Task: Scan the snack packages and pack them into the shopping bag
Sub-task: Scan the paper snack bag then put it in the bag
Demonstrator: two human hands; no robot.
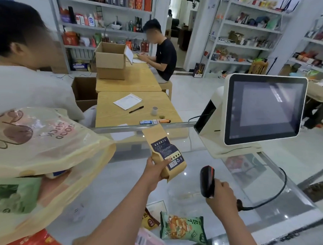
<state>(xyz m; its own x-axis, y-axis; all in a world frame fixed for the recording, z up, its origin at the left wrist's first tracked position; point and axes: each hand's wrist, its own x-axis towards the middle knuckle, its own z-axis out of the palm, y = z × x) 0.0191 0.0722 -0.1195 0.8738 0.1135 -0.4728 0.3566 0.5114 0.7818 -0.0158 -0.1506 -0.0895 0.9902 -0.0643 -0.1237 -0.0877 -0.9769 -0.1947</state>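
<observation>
A person stands at a glass table in a small shop, partway through the scanning step. The left hand holds up a tall brown paper snack pouch above the middle of the table, its fingers curled round the lower end, thumb lying just beside the printed barcode. The right hand grips a black handheld scanner, fingers wrapped closed around its handle, the scanner head tipped up toward the pouch but apart from it. A red glow shows at the scanner's head.

The next move, as I judge it, calls for bringing barcode and scanner into line, then carrying the pouch left to the shopping bag. That yellowish plastic bag is held open at the table's left edge by another person, with packages already showing inside.

Near the table's front edge lie more snacks, seemingly waiting: a green packet, a pink one and a small brown one. A checkout screen stands at the far right corner.
</observation>
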